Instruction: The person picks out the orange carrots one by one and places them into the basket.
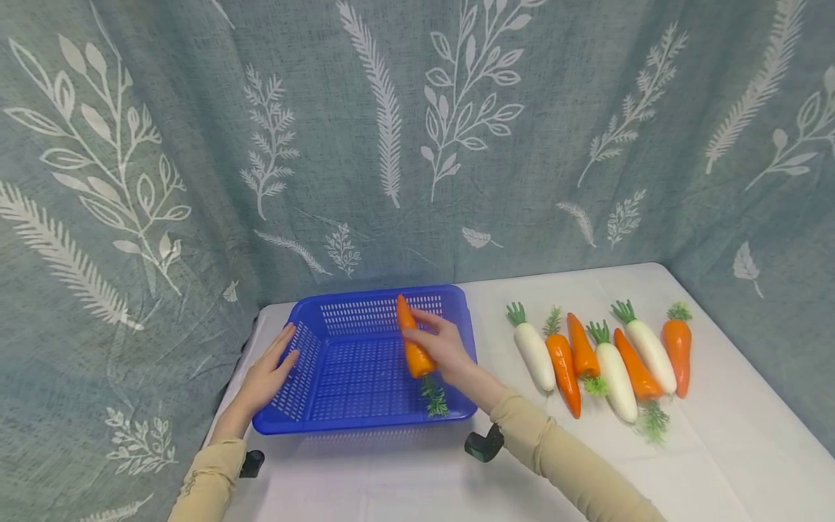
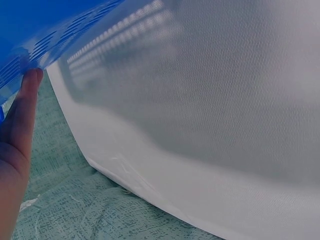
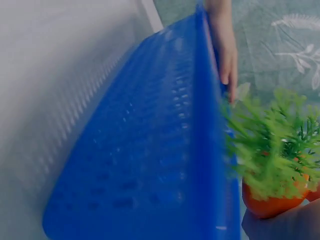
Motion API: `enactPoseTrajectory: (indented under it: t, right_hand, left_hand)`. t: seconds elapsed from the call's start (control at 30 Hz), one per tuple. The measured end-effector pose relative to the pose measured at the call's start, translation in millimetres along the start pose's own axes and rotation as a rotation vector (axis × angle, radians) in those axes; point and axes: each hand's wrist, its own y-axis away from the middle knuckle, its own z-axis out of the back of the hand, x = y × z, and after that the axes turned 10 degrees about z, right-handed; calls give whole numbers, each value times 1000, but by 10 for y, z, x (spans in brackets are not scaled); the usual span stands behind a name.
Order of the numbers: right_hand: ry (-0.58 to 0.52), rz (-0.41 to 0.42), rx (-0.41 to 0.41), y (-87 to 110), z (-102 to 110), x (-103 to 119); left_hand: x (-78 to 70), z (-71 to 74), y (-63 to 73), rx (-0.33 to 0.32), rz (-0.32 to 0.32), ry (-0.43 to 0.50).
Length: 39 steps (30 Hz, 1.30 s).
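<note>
An orange carrot [image 1: 416,354] with a feathery green top is pinched between the thumb and fingers of my right hand [image 1: 443,344], over the right part of a blue plastic basket [image 1: 365,422]. Its tip points away and its leaves hang toward the near rim. In the right wrist view the carrot's green leaves [image 3: 272,145] show beside the basket wall [image 3: 135,145]. My left hand [image 1: 266,373] rests at the basket's left rim, fingers extended and thumb spread apart. Part of that hand [image 2: 17,130] touches the basket's side wall in the left wrist view.
Right of the basket, three white radishes [image 1: 535,355] and several carrots [image 1: 564,370] lie in a loose row on the white tablecloth [image 1: 737,449]. A grey-green leaf-patterned curtain [image 1: 404,145] hangs behind the table and along its sides.
</note>
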Motion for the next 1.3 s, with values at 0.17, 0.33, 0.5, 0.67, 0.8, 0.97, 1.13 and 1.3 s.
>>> enactPoseTrajectory:
  t: [0.17,0.33,0.5,0.67,0.8,0.97,1.13,1.3]
  right_hand:
    - [-22,-4,-44,-35,-113,-97]
    - [-38,2,-62,-91,-239,-181]
    - [-19,2,-79,-135,-360,-281]
    - [2,1,-61,-151,-457,-388]
    - [27,-3,-41,-158,-519,-425]
    - [95,8,41,-174,-585,-422]
    - [232,2,209,-154,-626,-448]
    - [366,14,331,-143,-638,-468]
  left_hand:
    - [4,1,-5,9,6,5]
    - [6,6,-5,5,9,1]
    - [-15,-4,-4,-1,-1,5]
    - [-33,-11,-3,-9,-7,4]
    - [-40,-3,-7,-9,-7,6]
    - [-48,7,0,-18,-11,9]
    - [-55,11,19,-19,-14,10]
    - [-38,15,22,-15,-4,9]
